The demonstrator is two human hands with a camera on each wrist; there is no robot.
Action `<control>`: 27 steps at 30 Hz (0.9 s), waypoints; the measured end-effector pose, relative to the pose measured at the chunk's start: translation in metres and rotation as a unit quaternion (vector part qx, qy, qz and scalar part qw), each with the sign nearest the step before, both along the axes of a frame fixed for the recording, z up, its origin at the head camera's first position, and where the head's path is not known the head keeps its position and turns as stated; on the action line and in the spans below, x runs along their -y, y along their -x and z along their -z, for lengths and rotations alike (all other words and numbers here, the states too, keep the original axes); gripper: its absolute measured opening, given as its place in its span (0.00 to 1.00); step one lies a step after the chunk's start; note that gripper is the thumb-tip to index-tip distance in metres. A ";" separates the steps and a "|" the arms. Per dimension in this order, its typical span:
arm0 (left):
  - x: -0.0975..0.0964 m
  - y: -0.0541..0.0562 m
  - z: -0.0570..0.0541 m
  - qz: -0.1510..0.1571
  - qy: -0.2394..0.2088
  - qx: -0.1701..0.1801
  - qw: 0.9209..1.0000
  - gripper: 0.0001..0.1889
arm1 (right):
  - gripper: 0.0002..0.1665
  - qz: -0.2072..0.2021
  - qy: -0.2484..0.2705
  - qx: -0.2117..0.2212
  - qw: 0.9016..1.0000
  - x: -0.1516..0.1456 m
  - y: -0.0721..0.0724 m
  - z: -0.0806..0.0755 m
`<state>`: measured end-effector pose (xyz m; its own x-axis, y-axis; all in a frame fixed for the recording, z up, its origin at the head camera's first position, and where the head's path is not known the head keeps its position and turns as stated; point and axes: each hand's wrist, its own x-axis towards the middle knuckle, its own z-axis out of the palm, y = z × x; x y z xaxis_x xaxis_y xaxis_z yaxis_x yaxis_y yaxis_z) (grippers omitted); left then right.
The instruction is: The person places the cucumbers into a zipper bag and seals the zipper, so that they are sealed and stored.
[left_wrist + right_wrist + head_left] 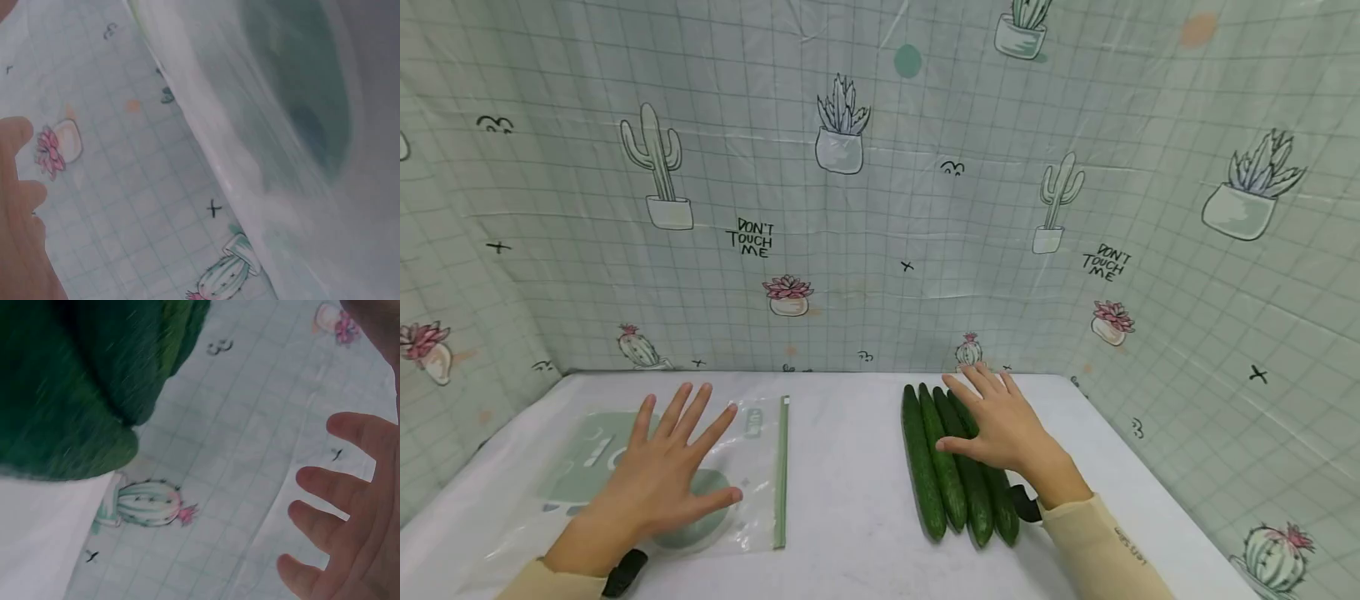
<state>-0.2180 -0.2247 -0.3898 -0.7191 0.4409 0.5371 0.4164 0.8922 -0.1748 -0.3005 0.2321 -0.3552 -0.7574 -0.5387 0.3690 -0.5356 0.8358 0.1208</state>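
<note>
Left hand [658,479] and right hand [998,423] both spread, holding nothing; cucumbers [973,500] toward surface's [850,467] right edge likely grip best mid-length, bag [751,462] near left edge by green strip [782,475].

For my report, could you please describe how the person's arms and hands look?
The left hand and right hand wear no gloves. The sleeves are beige, the right one with small dark lettering. A black piece shows at each wrist.

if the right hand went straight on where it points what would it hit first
Most likely the printed cloth behind the table. The right hand points that way and seems raised above the cucumbers, though its height over them is hard to judge.
</note>
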 end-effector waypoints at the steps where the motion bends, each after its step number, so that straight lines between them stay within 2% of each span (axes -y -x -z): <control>1: -0.002 -0.001 0.000 0.004 -0.001 -0.001 1.000 0.51 | 0.57 -0.006 0.001 0.007 1.000 0.004 -0.002 -0.001; 7: -0.013 -0.005 -0.004 0.021 -0.010 0.013 1.000 0.49 | 0.56 -0.041 -0.010 0.044 0.998 0.029 -0.012 -0.002; 13: -0.022 -0.009 -0.010 0.016 -0.009 0.058 0.998 0.48 | 0.54 -0.074 -0.031 0.081 0.994 0.063 -0.017 0.001; 18: -0.023 -0.011 -0.009 0.029 -0.021 0.094 0.995 0.46 | 0.51 -0.100 -0.046 0.114 0.987 0.099 -0.023 0.003; 22: -0.026 -0.007 -0.010 0.036 -0.035 0.133 0.990 0.45 | 0.50 -0.108 -0.057 0.133 0.984 0.119 -0.024 0.004; 27: -0.027 0.002 -0.009 0.026 -0.053 0.172 0.983 0.45 | 0.49 -0.103 -0.069 0.152 0.981 0.140 -0.019 0.009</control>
<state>-0.2198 -0.1974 -0.3808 -0.8442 0.4365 0.3110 0.4800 0.8739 0.0763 -0.2814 0.0924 -0.3640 -0.6917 -0.7201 0.0558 -0.7195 0.6937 0.0340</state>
